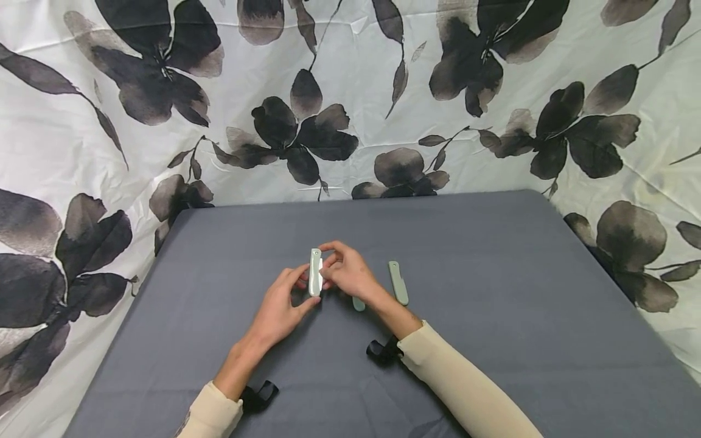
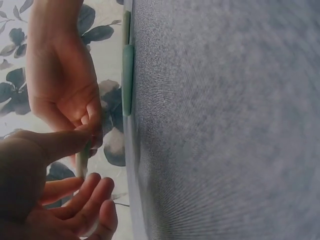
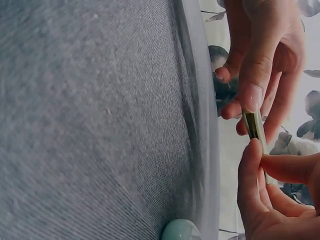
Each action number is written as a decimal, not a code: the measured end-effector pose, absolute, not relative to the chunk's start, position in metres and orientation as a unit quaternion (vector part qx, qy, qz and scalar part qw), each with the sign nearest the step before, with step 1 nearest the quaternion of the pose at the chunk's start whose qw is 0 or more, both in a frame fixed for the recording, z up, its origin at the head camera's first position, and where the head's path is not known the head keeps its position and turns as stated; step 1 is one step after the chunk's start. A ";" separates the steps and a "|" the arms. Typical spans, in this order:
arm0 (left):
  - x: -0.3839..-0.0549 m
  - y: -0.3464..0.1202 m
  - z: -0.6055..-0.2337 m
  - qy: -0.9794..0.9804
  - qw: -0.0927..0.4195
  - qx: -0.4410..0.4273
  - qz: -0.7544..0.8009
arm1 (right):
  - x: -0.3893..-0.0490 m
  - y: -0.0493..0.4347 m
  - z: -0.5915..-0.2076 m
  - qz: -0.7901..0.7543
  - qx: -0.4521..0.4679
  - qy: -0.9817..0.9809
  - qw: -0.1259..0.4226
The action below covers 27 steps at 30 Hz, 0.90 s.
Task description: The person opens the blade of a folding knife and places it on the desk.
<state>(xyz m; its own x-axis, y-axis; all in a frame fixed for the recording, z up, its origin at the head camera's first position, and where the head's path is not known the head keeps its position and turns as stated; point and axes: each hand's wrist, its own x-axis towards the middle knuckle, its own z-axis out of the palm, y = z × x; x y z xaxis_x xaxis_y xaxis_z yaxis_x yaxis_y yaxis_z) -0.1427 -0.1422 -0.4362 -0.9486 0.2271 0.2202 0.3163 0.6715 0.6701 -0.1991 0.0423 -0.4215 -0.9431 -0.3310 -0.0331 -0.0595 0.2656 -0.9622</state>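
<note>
A pale green folding pocket knife (image 1: 314,274) is held upright above the table between both hands. My left hand (image 1: 279,310) pinches it near its lower end, between thumb and fingertips. From the other side my right hand (image 1: 350,274) pinches the knife's right edge, where a bright strip like a blade shows. In the right wrist view a dark slot runs along the knife's handle (image 3: 254,125), between the two hands' fingertips. A second green knife (image 1: 398,283) lies right of the right hand. Another green piece (image 1: 358,303) lies partly hidden under the right wrist.
A grey cloth covers the table (image 1: 493,274). Behind it hangs a white curtain (image 1: 383,121) with dark flowers. Black wrist mounts (image 1: 260,396) sit below both forearms, close to the tabletop.
</note>
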 end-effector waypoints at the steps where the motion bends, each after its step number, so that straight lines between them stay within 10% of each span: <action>1: -0.142 -0.143 -0.436 -0.911 0.059 -0.148 -0.380 | -0.199 0.041 -0.422 -0.598 -0.123 0.783 0.114; 27: -0.147 -0.142 -0.437 -0.804 -0.027 -0.061 -0.590 | -0.191 0.032 -0.430 -0.645 -0.123 0.749 0.084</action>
